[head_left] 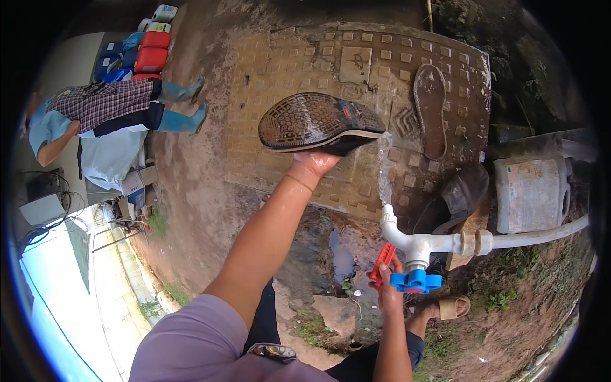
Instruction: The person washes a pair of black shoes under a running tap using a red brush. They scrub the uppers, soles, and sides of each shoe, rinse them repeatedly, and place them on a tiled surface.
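Note:
A dark shoe (pixel 318 121) is held up with its patterned brown sole showing, wet and with a little whitish foam on it. My left hand (pixel 318 162) holds it from the opening, and its fingers are hidden inside. Water (pixel 385 172) runs from a white plastic tap (pixel 414 245) past the shoe's right end. Beside the tap's blue handle (pixel 415 282), my right hand (pixel 389 288) grips a red brush (pixel 383 260); its bristles are hard to make out. A brown insole (pixel 431 111) lies on the slab, and another dark shoe (pixel 455 198) rests near the tap.
Under the shoe is a wet, studded slab (pixel 273 70). A white jerrycan (pixel 529 194) stands to the right, above the white pipe (pixel 541 235). At the left a person in blue boots (pixel 181 118) stands near red and blue containers (pixel 153 51).

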{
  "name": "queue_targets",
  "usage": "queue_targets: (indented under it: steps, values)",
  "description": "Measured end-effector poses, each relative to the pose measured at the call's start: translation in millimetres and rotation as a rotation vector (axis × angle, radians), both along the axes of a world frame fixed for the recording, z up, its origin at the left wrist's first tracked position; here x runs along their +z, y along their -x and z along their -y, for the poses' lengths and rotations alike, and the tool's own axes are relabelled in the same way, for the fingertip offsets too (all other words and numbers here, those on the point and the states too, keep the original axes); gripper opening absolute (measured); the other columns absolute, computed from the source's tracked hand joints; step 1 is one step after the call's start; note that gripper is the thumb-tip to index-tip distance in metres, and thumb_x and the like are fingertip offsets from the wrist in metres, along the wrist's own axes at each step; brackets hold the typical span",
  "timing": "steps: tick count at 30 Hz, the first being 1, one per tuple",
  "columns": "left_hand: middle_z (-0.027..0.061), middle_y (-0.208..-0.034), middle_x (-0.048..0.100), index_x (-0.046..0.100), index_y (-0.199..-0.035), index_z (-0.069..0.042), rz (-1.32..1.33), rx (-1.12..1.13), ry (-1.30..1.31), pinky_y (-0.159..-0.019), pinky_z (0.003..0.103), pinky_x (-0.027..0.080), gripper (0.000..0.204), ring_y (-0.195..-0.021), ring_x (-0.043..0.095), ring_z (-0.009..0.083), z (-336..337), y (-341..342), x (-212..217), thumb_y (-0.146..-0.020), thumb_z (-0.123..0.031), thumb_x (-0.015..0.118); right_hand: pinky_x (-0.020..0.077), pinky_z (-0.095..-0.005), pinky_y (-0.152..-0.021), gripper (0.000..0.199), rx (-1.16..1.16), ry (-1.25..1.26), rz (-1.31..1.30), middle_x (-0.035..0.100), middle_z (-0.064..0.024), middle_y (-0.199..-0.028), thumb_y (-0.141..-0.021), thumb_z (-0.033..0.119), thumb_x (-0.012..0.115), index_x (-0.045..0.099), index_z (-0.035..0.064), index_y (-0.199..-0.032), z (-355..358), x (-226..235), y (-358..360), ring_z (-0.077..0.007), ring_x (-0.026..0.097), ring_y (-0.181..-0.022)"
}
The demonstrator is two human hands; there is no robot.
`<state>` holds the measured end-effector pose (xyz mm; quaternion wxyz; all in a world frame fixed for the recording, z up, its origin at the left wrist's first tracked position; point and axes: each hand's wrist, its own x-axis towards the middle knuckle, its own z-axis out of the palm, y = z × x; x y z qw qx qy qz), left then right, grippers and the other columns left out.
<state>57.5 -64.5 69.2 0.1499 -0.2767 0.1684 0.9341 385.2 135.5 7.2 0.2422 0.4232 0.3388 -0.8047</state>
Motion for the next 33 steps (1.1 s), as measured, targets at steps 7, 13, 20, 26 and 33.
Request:
queue_targets:
  steps: [7,13,20,26,33]
  values:
    - [0.0093,-0.138,0.057,0.056,-0.134,-0.013,-0.157,-0.076,-0.031,-0.108,0.053,0.042,0.056,-0.126,0.053,0.0326,22,-23,-22,-0.096,-0.053,0.047,0.0516,-0.0295,-0.057,0.059,0.115,-0.035,0.102,0.066,-0.0031,-0.099,-0.093,0.032,0.068,0.042,0.0154,-0.143,7,10,12,-0.0199,0.069,-0.076]
    - [0.0107,-0.141,0.052,0.053,-0.137,-0.013,0.120,-0.194,0.309,-0.105,0.052,0.044,0.054,-0.127,0.051,0.0307,143,-13,19,-0.100,-0.050,0.042,0.0461,-0.0273,-0.052,0.062,0.206,0.034,0.091,0.064,-0.0048,-0.091,-0.094,0.030,0.067,0.039,0.0091,-0.145,10,9,18,-0.0173,0.065,-0.068]
    - [0.0199,-0.129,0.061,0.057,-0.128,0.008,0.380,-0.590,1.724,-0.096,0.041,0.047,0.062,-0.112,0.062,0.0314,253,35,-22,-0.091,-0.041,0.065,0.0496,-0.0293,-0.069,0.056,0.096,0.012,0.185,0.065,-0.0075,-0.098,-0.093,0.022,0.068,0.043,0.0036,-0.140,10,5,17,-0.0161,0.063,-0.081]
    - [0.0156,-0.105,0.066,0.065,-0.113,0.001,-0.358,-0.625,2.428,-0.088,0.038,0.051,0.036,-0.094,0.066,0.0287,192,6,-27,-0.090,-0.026,0.066,0.0450,-0.0242,-0.059,0.059,0.007,0.035,0.019,0.063,-0.0024,-0.088,-0.093,0.024,0.070,0.042,0.0076,-0.143,5,16,12,-0.0088,0.058,-0.071]
    - [0.0144,-0.106,0.060,0.061,-0.114,-0.002,-0.783,-1.159,1.684,-0.085,0.039,0.046,0.046,-0.094,0.058,0.0274,-90,-109,-86,-0.084,-0.035,0.073,0.0485,-0.0255,-0.061,0.063,0.035,-0.036,0.044,0.065,-0.0015,-0.091,-0.093,0.032,0.069,0.041,0.0079,-0.144,-11,28,10,-0.0106,0.063,-0.079]
